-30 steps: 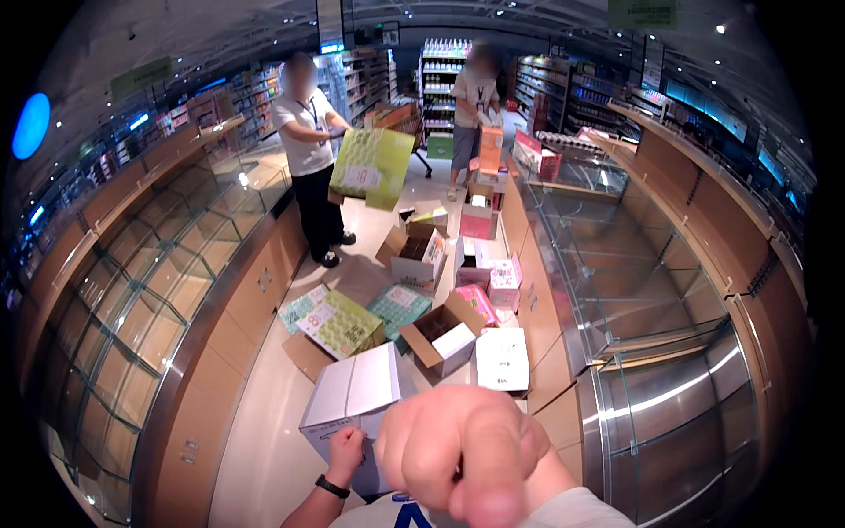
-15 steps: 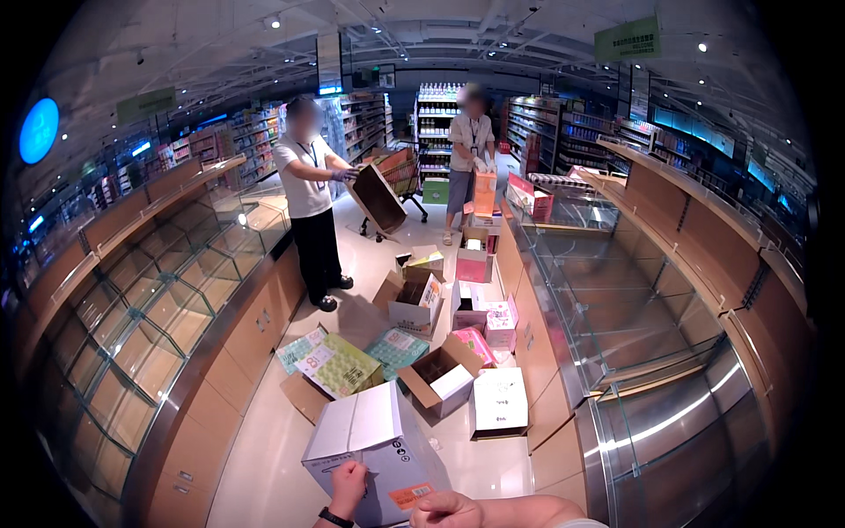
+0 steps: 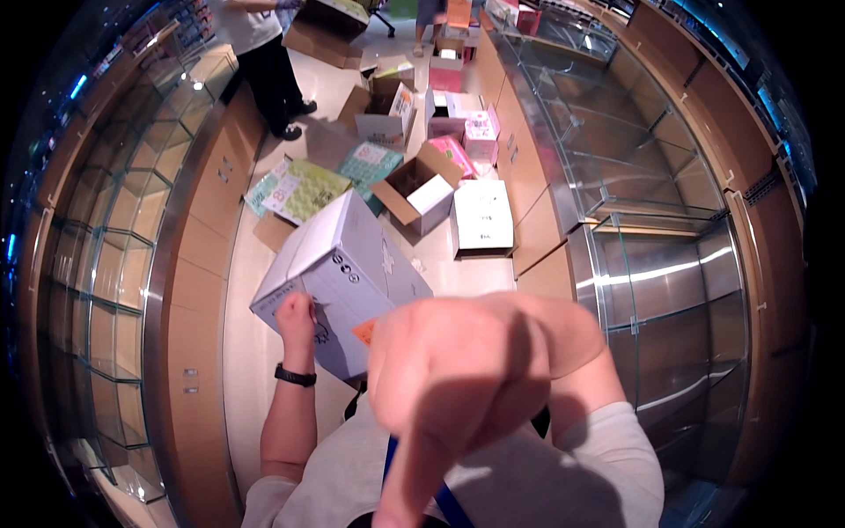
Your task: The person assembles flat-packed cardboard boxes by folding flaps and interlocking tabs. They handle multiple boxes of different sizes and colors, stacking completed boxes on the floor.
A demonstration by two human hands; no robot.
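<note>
Head view: left hand [image 3: 295,319], black band at the wrist, grips the near lower edge of a large white cardboard box [image 3: 339,282] with printed symbols; fingers curled onto the box face. Box sits tilted over the pale floor [image 3: 458,264], just in front of the person, centre-left. Right hand [image 3: 458,370] is raised close to the lens, blurred; looks loosely fisted with fingers bent inward, probably holding nothing, can't confirm. Farther off: open brown carton [image 3: 421,189], flat white box [image 3: 482,214] to its right, green printed sheets [image 3: 299,189] to the left. Glass display shelving [image 3: 651,220] on the right. Another person's dark trousers [image 3: 268,70] far left.
</note>
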